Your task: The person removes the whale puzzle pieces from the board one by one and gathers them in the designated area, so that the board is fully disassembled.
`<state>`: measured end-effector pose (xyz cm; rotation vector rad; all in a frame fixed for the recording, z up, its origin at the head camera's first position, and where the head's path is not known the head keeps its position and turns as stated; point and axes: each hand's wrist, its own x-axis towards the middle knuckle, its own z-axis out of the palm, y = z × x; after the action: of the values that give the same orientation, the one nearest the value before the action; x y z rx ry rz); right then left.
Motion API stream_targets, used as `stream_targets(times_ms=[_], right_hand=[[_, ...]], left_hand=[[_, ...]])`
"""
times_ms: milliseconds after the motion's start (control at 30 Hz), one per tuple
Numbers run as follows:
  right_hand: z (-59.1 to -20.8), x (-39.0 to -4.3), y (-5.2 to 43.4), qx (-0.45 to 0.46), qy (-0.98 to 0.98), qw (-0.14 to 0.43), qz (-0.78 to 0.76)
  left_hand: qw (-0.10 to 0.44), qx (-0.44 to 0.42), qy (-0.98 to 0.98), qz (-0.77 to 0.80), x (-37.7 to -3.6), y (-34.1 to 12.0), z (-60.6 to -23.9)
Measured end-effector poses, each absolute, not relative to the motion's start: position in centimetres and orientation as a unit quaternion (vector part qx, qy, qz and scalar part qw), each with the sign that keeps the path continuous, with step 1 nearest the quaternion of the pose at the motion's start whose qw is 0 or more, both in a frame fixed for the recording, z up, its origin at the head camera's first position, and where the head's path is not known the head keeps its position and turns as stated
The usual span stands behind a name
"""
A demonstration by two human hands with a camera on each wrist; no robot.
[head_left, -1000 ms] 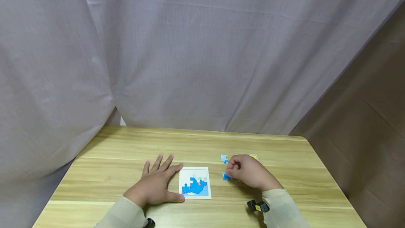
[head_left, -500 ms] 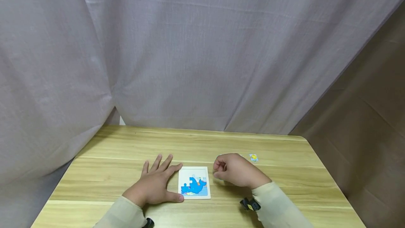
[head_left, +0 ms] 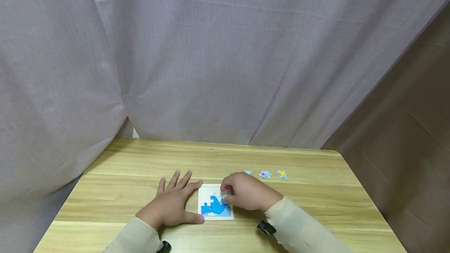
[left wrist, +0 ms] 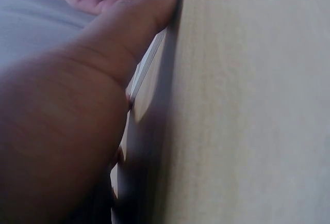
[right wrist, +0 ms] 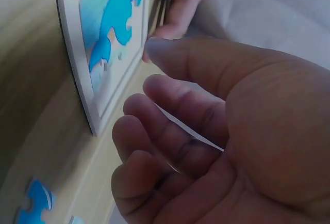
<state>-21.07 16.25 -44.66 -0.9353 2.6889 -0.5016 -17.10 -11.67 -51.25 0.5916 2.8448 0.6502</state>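
Resting with fingers spread, the left hand (head_left: 172, 207) touches the puzzle frame (head_left: 211, 186) along its left edge in the head view, while the right hand (head_left: 249, 191) is over its right side. The left wrist view adds the frame's thin edge against the thumb; the right wrist view uncovers 1 blue piece (right wrist: 38, 202) and right fingers loosely curled, thumb apart, nothing seen between. Wood-grained tabletop (head_left: 140, 163) lies below grey cloth (head_left: 211, 69).

The puzzle tray (head_left: 206, 195) blocks the gap between left hand (head_left: 171, 203) and right hand (head_left: 249, 192), jigsaw pieces (head_left: 282, 174) lie beyond the right, free counter (head_left: 330, 194) flanks both.
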Motion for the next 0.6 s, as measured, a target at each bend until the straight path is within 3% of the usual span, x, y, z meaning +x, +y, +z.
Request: stream_targets(times_ms=[600], right_hand=[[-45.7,-20.6,13.1,-0.369,0.919,0.122,-0.068]], left_hand=[[0.083,0.196,0.953,0.218,-17.2,-11.7,-51.3]])
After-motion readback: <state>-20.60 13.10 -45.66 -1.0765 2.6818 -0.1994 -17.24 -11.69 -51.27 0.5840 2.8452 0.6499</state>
